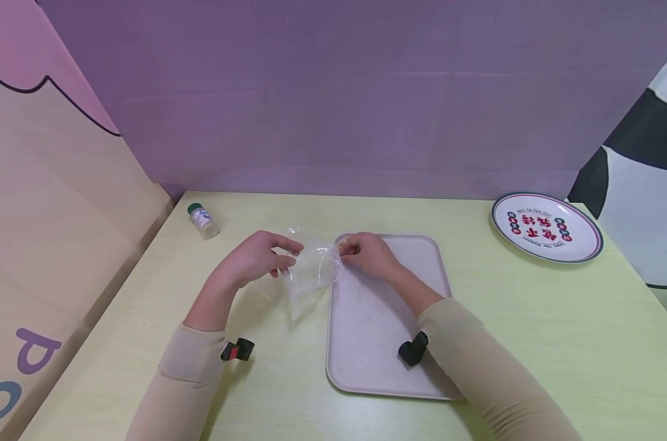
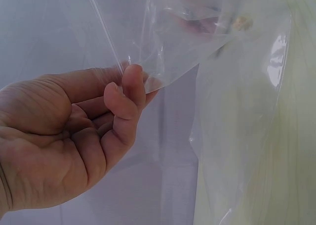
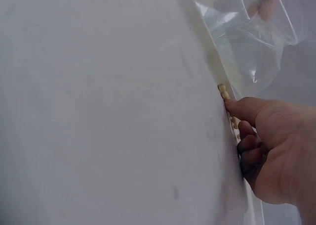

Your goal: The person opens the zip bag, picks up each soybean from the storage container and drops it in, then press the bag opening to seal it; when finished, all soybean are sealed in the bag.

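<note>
A clear zip-lock bag (image 1: 314, 269) hangs between the two hands, over the table and the tray's left edge. My left hand (image 1: 258, 257) pinches the bag near its zip strip in the left wrist view, with the other fingers loosely bent. At the far left corner of the pale tray (image 1: 374, 343) is my right hand (image 1: 370, 255), beside the bag. The right wrist view shows its thumb and curled fingers pinching small pale-yellow beans (image 3: 223, 90) along the tray's rim. Part of the beans is hidden by the fingers.
A small green-capped jar (image 1: 203, 221) lies on its side at the table's back left. The oval plate (image 1: 548, 248) with red lettering sits at the back right. Behind the table rises a purple wall (image 1: 333, 122).
</note>
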A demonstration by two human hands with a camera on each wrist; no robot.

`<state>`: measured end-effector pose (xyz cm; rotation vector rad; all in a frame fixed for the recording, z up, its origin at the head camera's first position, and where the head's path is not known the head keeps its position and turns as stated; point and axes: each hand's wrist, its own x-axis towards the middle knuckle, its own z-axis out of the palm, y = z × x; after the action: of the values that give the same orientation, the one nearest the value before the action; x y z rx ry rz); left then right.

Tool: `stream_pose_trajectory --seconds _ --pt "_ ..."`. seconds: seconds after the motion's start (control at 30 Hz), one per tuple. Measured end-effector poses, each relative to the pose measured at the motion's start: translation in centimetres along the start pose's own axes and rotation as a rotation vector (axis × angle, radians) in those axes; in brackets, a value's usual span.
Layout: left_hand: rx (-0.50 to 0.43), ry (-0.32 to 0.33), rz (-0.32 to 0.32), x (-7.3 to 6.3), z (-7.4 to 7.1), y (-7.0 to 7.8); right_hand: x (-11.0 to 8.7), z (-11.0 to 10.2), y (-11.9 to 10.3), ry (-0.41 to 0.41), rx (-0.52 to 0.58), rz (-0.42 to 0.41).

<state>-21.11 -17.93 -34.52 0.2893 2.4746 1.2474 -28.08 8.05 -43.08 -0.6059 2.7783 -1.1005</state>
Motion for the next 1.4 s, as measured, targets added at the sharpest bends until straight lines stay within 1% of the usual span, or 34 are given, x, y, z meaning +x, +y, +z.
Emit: stream_pose_trajectory --seconds 0.27,0.57,0.8,0.93,1.1,1.4 --pt "-0.002 0.002 0.001 0.1 0.0 -0.1 0.1 0.2 0.2 -0.009 -0.031 0.010" --pt "-0.016 -0.001 -0.005 0.0 0.0 0.0 0.0 0.2 0.1 -0.012 -0.059 -0.034" --pt "-0.020 -0.004 -0.012 0.0 0.0 0.1 -0.1 0.0 -0.1 -0.005 0.004 -0.014" --pt "-0.016 -0.005 -0.011 0.0 0.0 0.0 -0.1 -0.2 -0.1 0.005 0.034 -0.024" --pt "-0.003 -0.004 -0.009 0.1 -0.1 0.0 0.0 -0.5 0.0 0.003 0.040 -0.030" --pt "0.005 -0.009 -0.012 0.3 -0.1 -0.3 -0.3 -1.3 -0.2 0.010 0.053 0.004"
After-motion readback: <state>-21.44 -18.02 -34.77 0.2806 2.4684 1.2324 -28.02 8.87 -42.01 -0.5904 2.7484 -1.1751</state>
